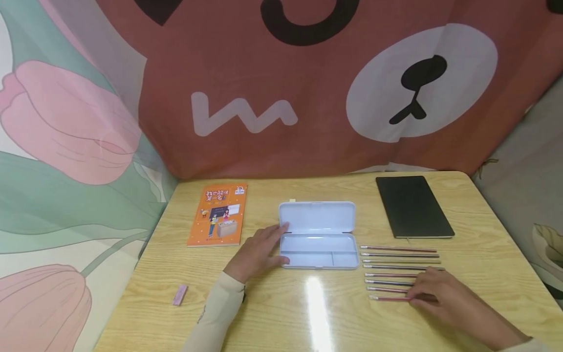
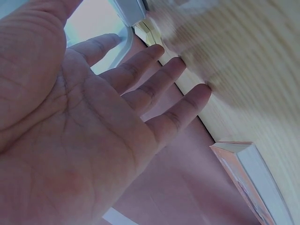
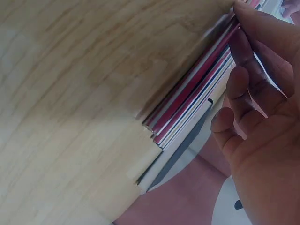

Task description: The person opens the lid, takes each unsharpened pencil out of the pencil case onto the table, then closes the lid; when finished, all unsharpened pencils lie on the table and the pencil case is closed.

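Under right hand [image 1: 444, 298]: nearest pencil [image 1: 389, 298].

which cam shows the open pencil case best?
Head view: the whole pencil case shows, lid up, tray empty, left hand against its left end. Left wrist catches only a corner past the fingers. Right wrist shows pencils, no clear case.

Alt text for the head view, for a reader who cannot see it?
A left hand rests against an open pale blue plastic pencil case on a wooden table, while the right hand touches the nearest of a row of pencils.
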{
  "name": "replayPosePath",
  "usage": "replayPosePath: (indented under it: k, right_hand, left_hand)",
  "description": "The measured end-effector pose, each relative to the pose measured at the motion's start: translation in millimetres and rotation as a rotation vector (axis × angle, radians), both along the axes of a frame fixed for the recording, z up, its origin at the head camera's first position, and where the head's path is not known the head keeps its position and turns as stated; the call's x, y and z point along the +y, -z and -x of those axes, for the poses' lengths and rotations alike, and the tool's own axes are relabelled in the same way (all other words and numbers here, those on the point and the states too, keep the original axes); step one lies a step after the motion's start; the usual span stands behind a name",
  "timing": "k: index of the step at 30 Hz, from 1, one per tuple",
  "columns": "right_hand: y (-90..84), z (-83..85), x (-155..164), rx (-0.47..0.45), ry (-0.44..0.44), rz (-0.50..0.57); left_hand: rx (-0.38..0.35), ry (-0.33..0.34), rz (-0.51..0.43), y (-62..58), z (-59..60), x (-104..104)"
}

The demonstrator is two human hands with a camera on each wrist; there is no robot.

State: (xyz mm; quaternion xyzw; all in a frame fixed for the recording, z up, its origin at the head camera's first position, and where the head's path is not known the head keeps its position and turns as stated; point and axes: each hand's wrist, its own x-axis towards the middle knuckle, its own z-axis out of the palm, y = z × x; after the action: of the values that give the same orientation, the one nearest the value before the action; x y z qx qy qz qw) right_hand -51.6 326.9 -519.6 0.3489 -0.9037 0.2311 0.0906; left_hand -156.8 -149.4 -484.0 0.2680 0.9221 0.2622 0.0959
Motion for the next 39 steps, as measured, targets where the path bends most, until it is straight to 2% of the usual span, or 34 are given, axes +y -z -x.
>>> replayPosePath:
  k: [13, 16, 18, 20, 23, 28, 31, 35, 39]
  right_hand:
    - [-1.2, -1.2, 0.2, 0.030, 0.044, -0.047]
    - [-8.8, -1.1, -1.4, -0.004, 0.087, -0.069]
    - [-16.0, -0.2, -3.4, -0.061, 0.129, -0.102]
    - [-23.7, 0.6, -6.7, -0.116, 0.193, -0.140]
    - [-33.2, 4.8, -13.0, -0.148, 0.261, -0.179]
    - [-42.1, 20.2, -27.3, -0.096, 0.277, -0.165]
    - [-43.3, 32.7, -37.8, -0.066, 0.272, -0.145]
    - [-39.6, 51.7, -53.7, -0.034, 0.260, -0.102]
    - [-33.7, 70.7, -72.2, -0.046, 0.243, -0.068]
  left_hand:
    - [-0.001, -0.005, 0.005, -1.2, 0.1, 0.2]
    - [-0.005, -0.005, 0.008, -1.6, -0.4, -0.2]
    - [0.001, -0.002, 0.005, -1.6, -0.5, -0.5]
    - [0.000, 0.002, 0.012, -1.8, -0.4, -0.8]
    - [0.013, 0.009, 0.029, -1.5, 0.3, -1.4]
    - [0.078, 0.009, 0.069, -2.0, 3.6, -1.9]
    - [0.115, -0.013, 0.084, -4.0, 5.9, -1.3]
    - [0.113, -0.064, 0.058, -6.9, 8.6, 0.5]
    - [0.124, -0.068, 0.030, -8.5, 12.0, 2.5]
